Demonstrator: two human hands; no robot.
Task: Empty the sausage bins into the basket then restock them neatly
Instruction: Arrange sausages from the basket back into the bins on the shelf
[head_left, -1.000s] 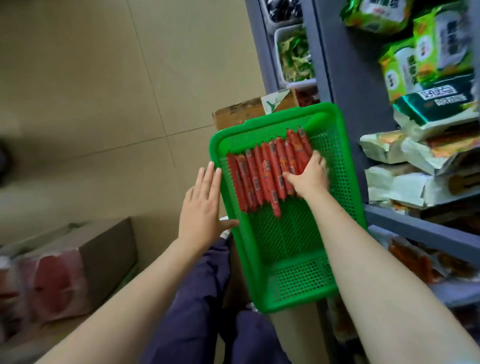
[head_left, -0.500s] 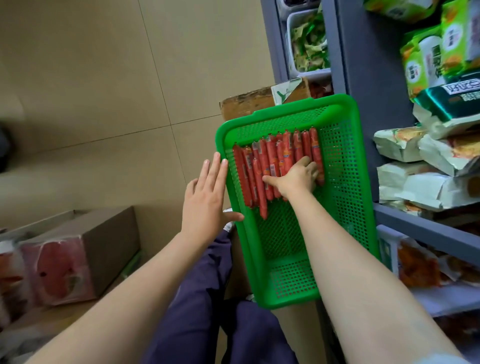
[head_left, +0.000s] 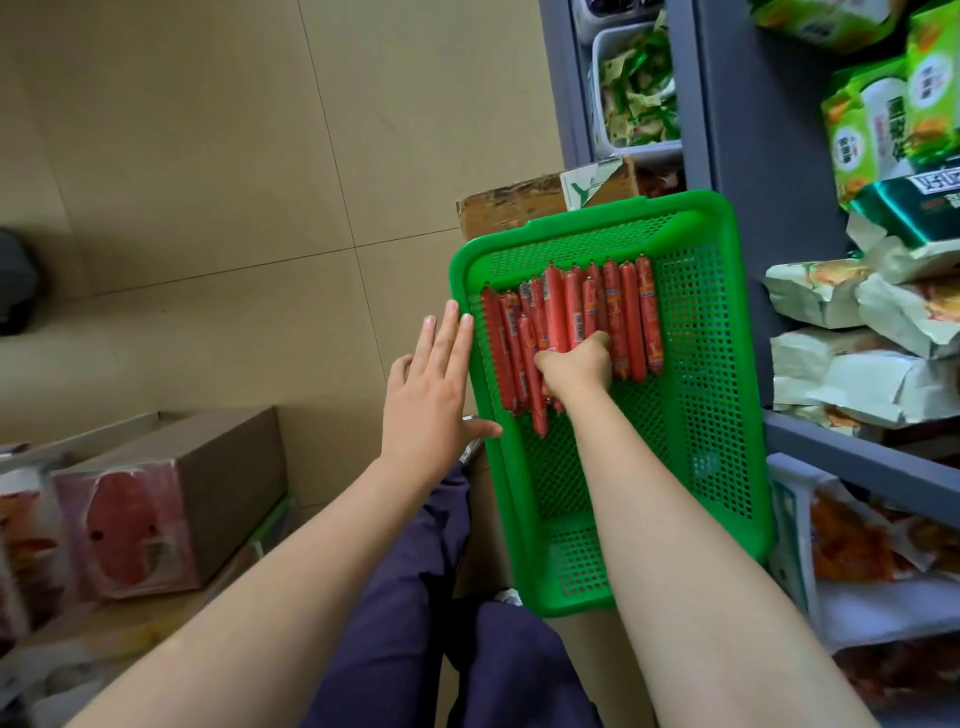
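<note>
A green perforated basket (head_left: 711, 415) rests on my lap beside the shelving. Several red wrapped sausages (head_left: 631, 317) lie side by side across its far half. My right hand (head_left: 576, 366) is inside the basket with its fingers curled around a few sausages in the middle of the row. My left hand (head_left: 434, 395) lies flat with its fingers apart against the outside of the basket's left rim, thumb touching the rim. The sausage bins themselves are not clearly in view.
Grey shelving (head_left: 753, 156) on the right holds green and white snack packets (head_left: 883, 124) and a white bin of green packets (head_left: 636, 88). A cardboard box (head_left: 524, 205) sits behind the basket. Another box with red packs (head_left: 156, 509) is at lower left. Tiled floor (head_left: 208, 156) spreads left.
My right hand has slid from the right end of the sausage row toward its middle and closed on a few sausages. The row has straightened. My left hand stays against the rim.
</note>
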